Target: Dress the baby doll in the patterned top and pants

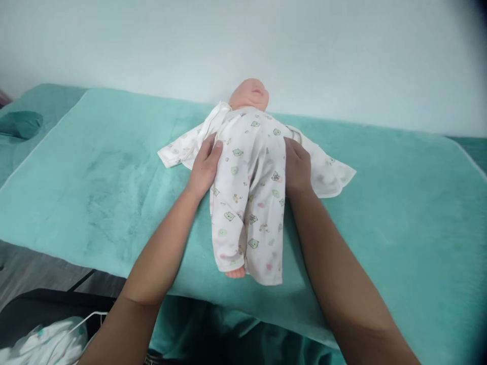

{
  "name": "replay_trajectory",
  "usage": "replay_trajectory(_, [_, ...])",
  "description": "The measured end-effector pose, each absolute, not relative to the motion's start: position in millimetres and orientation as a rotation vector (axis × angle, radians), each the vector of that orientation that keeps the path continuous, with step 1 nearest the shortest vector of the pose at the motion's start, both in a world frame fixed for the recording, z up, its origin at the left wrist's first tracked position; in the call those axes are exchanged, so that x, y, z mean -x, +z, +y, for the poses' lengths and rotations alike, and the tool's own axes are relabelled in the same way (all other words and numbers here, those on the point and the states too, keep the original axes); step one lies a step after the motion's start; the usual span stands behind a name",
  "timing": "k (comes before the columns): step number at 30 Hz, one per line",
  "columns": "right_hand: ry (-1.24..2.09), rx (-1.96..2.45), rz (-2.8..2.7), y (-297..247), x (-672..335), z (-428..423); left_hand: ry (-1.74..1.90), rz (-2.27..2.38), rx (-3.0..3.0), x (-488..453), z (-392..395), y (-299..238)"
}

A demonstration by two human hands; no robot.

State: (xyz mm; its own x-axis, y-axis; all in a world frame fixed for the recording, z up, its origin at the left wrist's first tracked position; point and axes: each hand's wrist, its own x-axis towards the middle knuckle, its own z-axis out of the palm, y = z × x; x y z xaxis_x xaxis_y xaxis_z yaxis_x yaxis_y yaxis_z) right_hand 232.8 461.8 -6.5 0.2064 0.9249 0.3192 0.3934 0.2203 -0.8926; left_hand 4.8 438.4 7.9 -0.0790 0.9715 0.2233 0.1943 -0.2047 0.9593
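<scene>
I have the doll (243, 96) lying mid-cloth (114, 187), head at twelve o'clock. Its trousers (232, 203) look fully drawn up; one foot (236, 272) shows near six, the other stays out of sight. The shirt (325, 165) spreads flat toward nine and three. My left hand (205, 165) and right hand (299, 165) flank the trousers; fingers hidden, I cannot tell their grip.

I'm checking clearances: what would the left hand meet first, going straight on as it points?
Probably the white shirt near the doll's head, just beyond the left hand; depth is unclear.
</scene>
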Motion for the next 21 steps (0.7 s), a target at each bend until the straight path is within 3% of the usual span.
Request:
replay_trajectory(3, [0.587,1.374,-1.318,-9,-229,443,1.432,1.389,-1.369,-6,427,-2])
replay_trajectory(7, [0.321,1.227,-1.459,-16,-228,383,1.497,1.416,-1.358,1,380,-13])
replay_trajectory(15, [0.127,1.016,-2.019,-28,-222,226,1.190,1.173,-1.389,25,232,-38])
replay_trajectory(21, [0.063,1.089,-2.010,-40,-203,215,1.163,1.265,-1.592,7,194,-43])
